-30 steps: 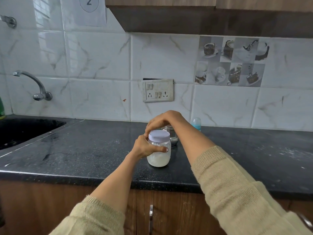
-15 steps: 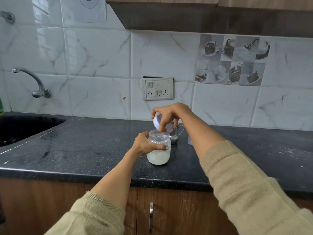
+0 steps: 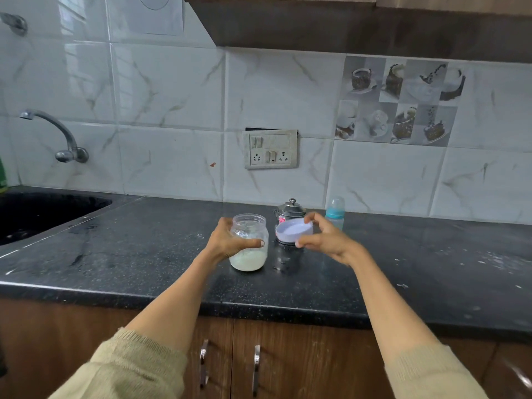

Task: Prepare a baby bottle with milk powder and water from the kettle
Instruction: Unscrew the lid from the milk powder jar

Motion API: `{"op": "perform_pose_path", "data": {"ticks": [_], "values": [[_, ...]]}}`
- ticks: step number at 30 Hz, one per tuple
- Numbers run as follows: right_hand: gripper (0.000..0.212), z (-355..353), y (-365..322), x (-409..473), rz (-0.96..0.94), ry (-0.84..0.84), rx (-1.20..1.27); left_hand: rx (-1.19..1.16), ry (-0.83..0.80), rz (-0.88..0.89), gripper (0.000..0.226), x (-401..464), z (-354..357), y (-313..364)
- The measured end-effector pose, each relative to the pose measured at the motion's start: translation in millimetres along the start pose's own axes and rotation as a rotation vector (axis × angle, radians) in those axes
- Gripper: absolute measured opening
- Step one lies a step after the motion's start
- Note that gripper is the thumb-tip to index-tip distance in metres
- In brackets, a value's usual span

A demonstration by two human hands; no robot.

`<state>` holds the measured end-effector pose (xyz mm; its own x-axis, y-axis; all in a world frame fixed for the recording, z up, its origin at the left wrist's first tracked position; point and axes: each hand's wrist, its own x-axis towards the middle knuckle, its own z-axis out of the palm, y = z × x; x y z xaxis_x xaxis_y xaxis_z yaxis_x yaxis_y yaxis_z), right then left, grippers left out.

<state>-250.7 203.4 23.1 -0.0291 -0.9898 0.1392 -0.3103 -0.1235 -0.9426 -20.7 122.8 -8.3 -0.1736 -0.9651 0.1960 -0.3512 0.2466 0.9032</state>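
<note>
Two sleeved forearms rise from the bottom edge of the frame toward its middle, over wooden cabinet doors point(image 3: 288, 364) with metal handles and the front lip of a dark speckled counter point(image 3: 144, 254). Left of centre, the left hand point(image 3: 227, 243) grips a clear jar point(image 3: 250, 243) that stands open on the counter; its fingers wrap round the far side and the thumb lies across the front. White milk powder point(image 3: 248, 260) fills the lowest part of the jar. Just right of it, the right hand point(image 3: 328, 240) holds the pale lilac lid point(image 3: 293, 231) by its rim between thumb and curled fingers, tilted, apart from the jar's mouth. Directly behind the lid stands a small steel kettle point(image 3: 290, 210) with a knob on top, partly hidden. Right of the kettle, near the wall, is the baby bottle point(image 3: 335, 210), upright, with a blue collar and clear cap. Farther back, a switch-and-socket plate point(image 3: 270, 149) sits on the marble-look tiles. At the middle left, a dark sink point(image 3: 43, 211) lies below a wall tap point(image 3: 57, 133).
</note>
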Motion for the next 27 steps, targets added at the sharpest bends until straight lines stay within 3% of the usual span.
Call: {"op": "perform_pose_path", "data": {"ticks": [7, 10, 16, 27], "values": [[0.040, 37, 25, 0, 0.001, -0.118, -0.116, 0.037, 0.115, -0.006, 0.090, 23, -30, -20], [0.039, 61, 30, 9, -0.024, -0.217, -0.117, 0.040, 0.135, -0.008, 0.075, 33, -36, -24], [0.034, 103, 28, 37, -0.096, -0.332, -0.189, 0.051, 0.226, -0.021, 0.081, 57, -41, -35], [0.047, 134, 44, 74, -0.136, -0.232, -0.316, 0.034, 0.277, -0.019, 0.081, 86, -45, -53]]}}
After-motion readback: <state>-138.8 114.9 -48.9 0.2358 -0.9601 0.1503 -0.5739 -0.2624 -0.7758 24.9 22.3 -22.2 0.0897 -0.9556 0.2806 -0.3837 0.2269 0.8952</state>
